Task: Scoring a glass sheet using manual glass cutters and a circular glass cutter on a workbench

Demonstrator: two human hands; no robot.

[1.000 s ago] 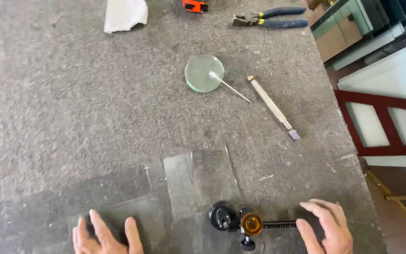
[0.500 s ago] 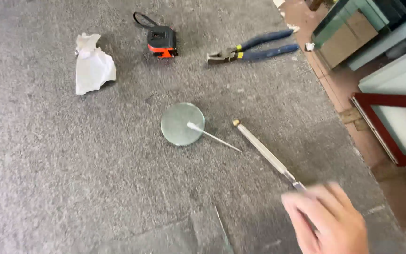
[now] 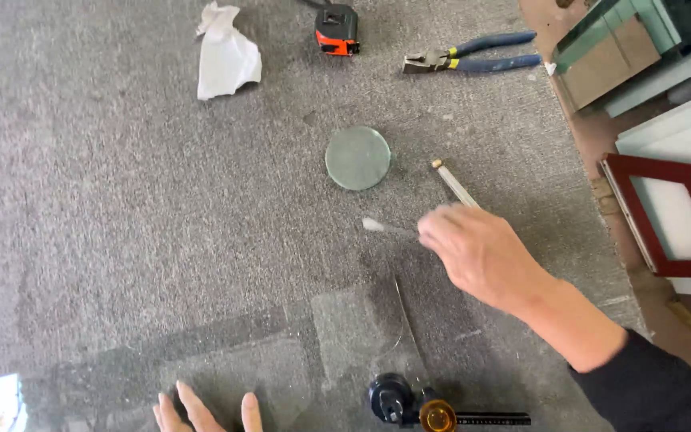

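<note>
Right hand (image 3: 481, 256) now pinches cotton swab (image 3: 385, 228), lifted off glass disc (image 3: 357, 158), held just below it. Left hand (image 3: 205, 408), fingers spread, back on glass sheet (image 3: 281, 360) at surface edge.

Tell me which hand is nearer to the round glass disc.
Right. The right hand sits just below and right of the round glass disc, pinching a cotton swab. The left hand lies flat at the bottom edge, far below the disc.

no packages, labels, signs, screens
</note>
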